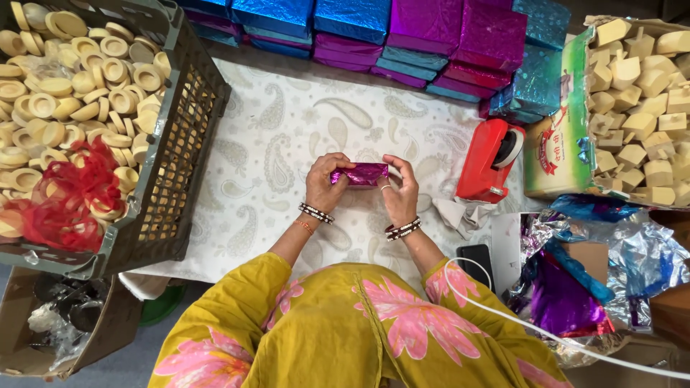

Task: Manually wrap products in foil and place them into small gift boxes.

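A: Holding a small purple foil packet between both hands, the person keeps it just above the patterned desk, mid-scene. The left hand has its fingers closed on the left end; the right hand pinches the right end.

B: What might fail?

A: The foil looks thin and crinkly; a hard tug at the ends could likely tear it or spring a fold open.

B: And the packages around?

A: Flat blue and magenta foil boxes are stacked along the far edge. A red tape dispenser sits to the right, beside a green-and-cream carton with a red label, full of pale blocks. A dark crate of pale rings stands left; loose foil sheets lie near right.
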